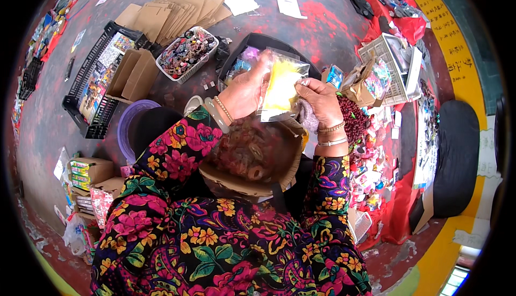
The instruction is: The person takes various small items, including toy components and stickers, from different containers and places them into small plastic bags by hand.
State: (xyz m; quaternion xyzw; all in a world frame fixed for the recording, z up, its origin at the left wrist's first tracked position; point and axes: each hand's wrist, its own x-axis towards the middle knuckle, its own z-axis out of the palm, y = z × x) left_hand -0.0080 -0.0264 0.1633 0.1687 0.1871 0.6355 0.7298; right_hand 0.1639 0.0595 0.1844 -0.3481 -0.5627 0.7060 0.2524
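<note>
A clear plastic bag (283,84) with something bright yellow inside is held up between my two hands. My left hand (248,89) grips its left side, fingers partly hidden behind it. On the right edge, my right hand (321,98) pinches the bag between thumb and fingers. A fuzzy greyish-purple piece (308,116) hangs below the right hand; whether the hand holds it too I cannot tell. Under both hands stands an open cardboard box (293,171), with tangled reddish-brown and clear contents (250,159). Just beyond the bag is a black crate (269,40) holding packaged items.
To the left are a white basket (185,72) of small coloured loops, a black crate (91,81), an open carton (133,76) and a purple tub (128,129). Flattened cardboard (177,14) lies behind. At right, a beige crate (388,70) stands near scattered small goods (371,161).
</note>
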